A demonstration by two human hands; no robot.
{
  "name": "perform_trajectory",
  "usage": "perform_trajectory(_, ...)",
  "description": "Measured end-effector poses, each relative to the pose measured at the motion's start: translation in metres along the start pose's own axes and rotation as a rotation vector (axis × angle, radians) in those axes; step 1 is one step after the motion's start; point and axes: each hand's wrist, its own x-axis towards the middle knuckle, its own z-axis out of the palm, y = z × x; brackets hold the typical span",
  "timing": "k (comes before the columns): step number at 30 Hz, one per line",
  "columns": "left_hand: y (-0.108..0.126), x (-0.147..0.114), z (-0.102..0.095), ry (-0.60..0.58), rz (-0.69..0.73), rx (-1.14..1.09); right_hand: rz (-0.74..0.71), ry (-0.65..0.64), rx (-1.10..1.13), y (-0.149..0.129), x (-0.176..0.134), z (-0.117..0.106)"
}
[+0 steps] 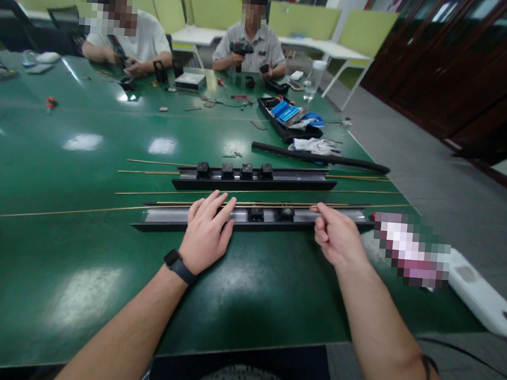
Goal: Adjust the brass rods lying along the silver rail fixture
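A long black rail (167, 220) with a silvery channel lies crosswise in front of me, with small black blocks (287, 214) seated in it. Thin brass-coloured rods (71, 212) run along its far edge and stick out past its ends. My left hand (209, 227) rests flat over the rail and rods, fingers stretched and slightly apart. At the rail's right part, my right hand (335, 233) is closed, thumb and forefinger pinching at a thin brass rod; its other fingers are curled. Just beyond lies a second black rail (254, 185) holding several black blocks (227, 170).
Past the rails are a black strip (321, 158), white gloves (316, 146) and a black tray (266, 106) with blue packets. A white device (482, 293) lies at the right edge. Two people work across the green table (110, 278), one holding a power drill (240, 49).
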Motion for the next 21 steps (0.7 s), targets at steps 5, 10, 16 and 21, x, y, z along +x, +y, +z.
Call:
perform_trajectory(5, -0.0002, -0.0001, 0.0005, -0.003, 0.001, 0.003, 0.021, -0.002, 0.002, -0.0002, 0.0000, 0.0013)
perform_trajectory(10, -0.0002, -0.0005, 0.0004, 0.003, 0.004, 0.011, 0.033, -0.046, -0.017, -0.0002, -0.0016, 0.0006)
perform_trajectory(16, -0.0005, -0.0003, 0.0003, 0.001, 0.007, 0.012, 0.014, 0.003, 0.013, 0.0008, 0.0018, -0.0015)
perform_trajectory(21, 0.0005, 0.0008, 0.0000, -0.006, -0.001, 0.009, 0.025, -0.031, 0.006, 0.0010, 0.0022, 0.0002)
